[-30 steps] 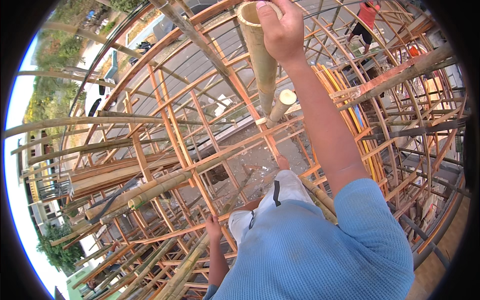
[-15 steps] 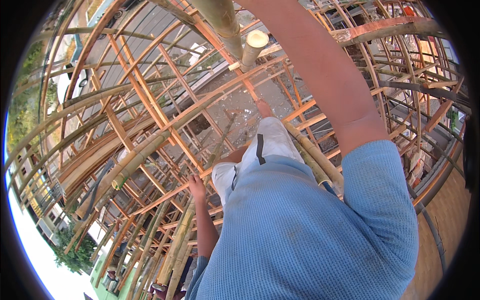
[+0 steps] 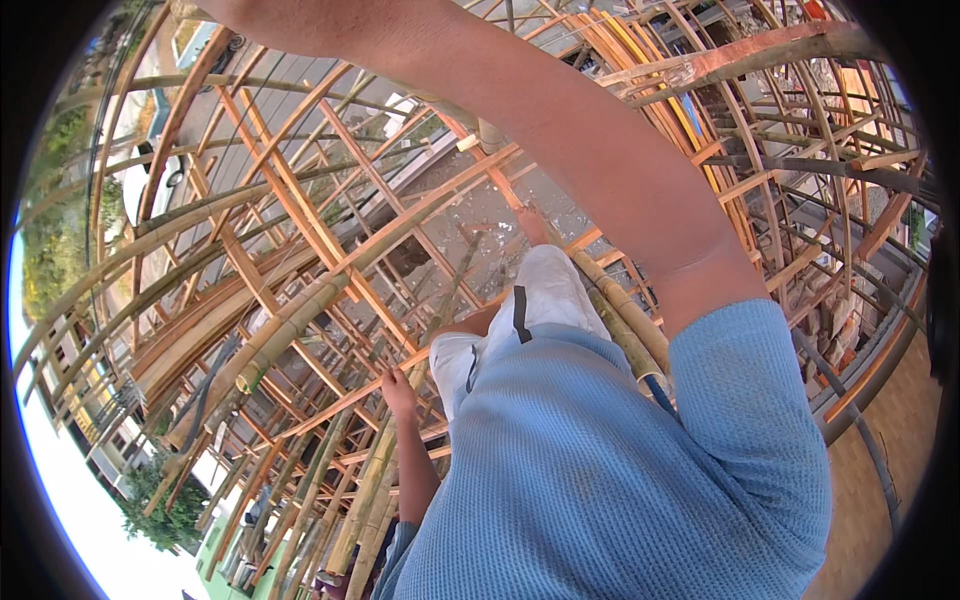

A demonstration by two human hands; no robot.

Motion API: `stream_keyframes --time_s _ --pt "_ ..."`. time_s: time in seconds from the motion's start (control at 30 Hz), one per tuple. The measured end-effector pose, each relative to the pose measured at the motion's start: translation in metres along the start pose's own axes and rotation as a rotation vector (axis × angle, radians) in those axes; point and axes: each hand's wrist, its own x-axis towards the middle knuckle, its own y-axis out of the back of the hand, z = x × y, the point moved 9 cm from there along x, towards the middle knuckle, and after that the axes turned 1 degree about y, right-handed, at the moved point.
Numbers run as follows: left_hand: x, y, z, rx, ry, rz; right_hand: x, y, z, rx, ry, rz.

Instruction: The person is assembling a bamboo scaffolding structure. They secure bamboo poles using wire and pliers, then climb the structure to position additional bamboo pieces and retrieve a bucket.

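Note:
My left hand [image 3: 398, 392] is closed around a thin wooden batten [image 3: 335, 403] low on my left side. My right arm [image 3: 590, 140] reaches up and across to the upper left. Only part of my right hand [image 3: 285, 22] shows at the top edge; its fingers are out of sight, so what it holds cannot be told. Below the left hand run several bamboo poles [image 3: 368, 478]. A cut bamboo pole [image 3: 285, 338] ends to the left of that hand. Behind my right forearm, a bamboo stub [image 3: 489, 137] is partly hidden.
My bare foot [image 3: 533, 226] rests on a narrow timber [image 3: 500, 183], high above rubble-strewn ground [image 3: 470, 215]. Bamboo and sawn-wood scaffolding crosses on all sides. Stacked planks [image 3: 215, 315] lie at left, a white vehicle [image 3: 140, 185] beyond. More bamboo [image 3: 622, 298] runs beside my leg.
My right arm has swung left across the top of the view, and now covers the thick bamboo pole seen there before. My left hand stays on the batten.

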Motion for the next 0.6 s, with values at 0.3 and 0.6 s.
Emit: stream_keyframes --time_s 0.3,0.6 --pt "0.009 0.023 0.052 -0.091 -0.126 0.215 -0.006 -0.003 0.02 0.09 0.334 0.18" --pt "0.06 0.022 0.168 -0.285 -0.264 0.04 0.0 -0.017 0.031 0.184 0.304 0.08"
